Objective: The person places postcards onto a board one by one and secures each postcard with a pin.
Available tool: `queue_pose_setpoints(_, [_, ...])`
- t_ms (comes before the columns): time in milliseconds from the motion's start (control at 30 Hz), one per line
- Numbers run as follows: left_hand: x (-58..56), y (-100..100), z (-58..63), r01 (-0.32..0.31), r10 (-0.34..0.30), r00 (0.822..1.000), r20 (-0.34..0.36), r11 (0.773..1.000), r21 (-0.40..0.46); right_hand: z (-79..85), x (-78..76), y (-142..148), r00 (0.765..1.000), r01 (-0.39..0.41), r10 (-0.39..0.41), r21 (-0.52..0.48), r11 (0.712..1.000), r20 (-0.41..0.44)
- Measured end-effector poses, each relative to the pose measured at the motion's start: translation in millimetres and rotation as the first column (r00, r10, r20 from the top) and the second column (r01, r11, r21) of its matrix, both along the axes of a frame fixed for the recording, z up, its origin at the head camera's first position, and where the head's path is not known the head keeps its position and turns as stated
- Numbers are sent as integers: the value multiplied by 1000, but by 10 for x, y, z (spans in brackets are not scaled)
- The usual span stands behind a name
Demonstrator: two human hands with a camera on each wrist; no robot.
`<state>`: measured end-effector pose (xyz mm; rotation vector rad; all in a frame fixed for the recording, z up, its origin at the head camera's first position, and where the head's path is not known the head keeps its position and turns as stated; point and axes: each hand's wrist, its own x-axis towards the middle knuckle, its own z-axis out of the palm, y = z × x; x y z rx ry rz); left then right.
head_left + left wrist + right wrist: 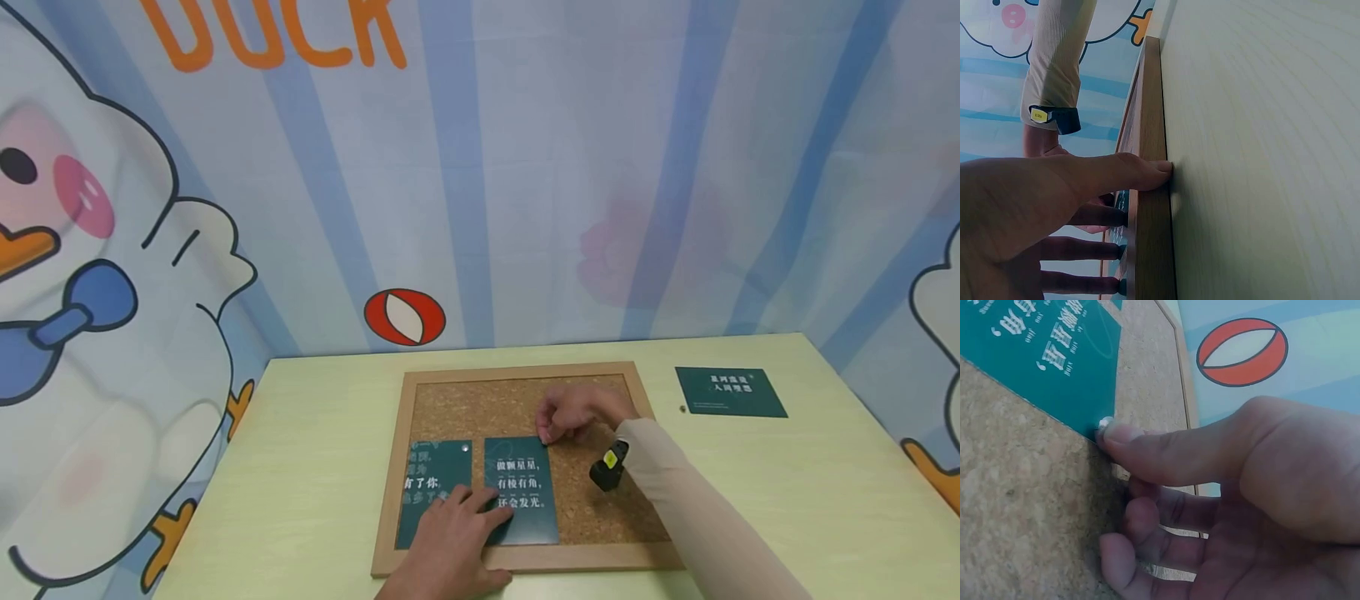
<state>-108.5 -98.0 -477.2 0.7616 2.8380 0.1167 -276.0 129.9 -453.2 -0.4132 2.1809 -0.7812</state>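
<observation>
A wood-framed cork board [517, 408] lies on the table with two dark green cards on it. The left card [442, 462] has a thumbtack [465, 448] in its upper right corner. At the upper right corner of the other card [521, 492], my right hand [573, 412] pinches a small pale thumbtack [1105, 422], mostly covered by the thumb. My left hand [453, 537] spreads its fingers over the lower parts of both cards. In the left wrist view, its thumb presses the outer side of the wooden frame [1152, 131].
A third green card [731, 392] lies on the pale table [315, 467] to the right of the board. Beside its left edge is a tiny dark object [682, 409], too small to make out. A printed cloth backdrop [525, 208] rises behind the table.
</observation>
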Motion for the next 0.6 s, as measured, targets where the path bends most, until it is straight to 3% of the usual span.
queue_pose_setpoints(600, [1, 8, -1, -5, 5, 1000, -6, 1000, -9, 0, -9, -24, 1000, 14, -14, 18, 1000, -7])
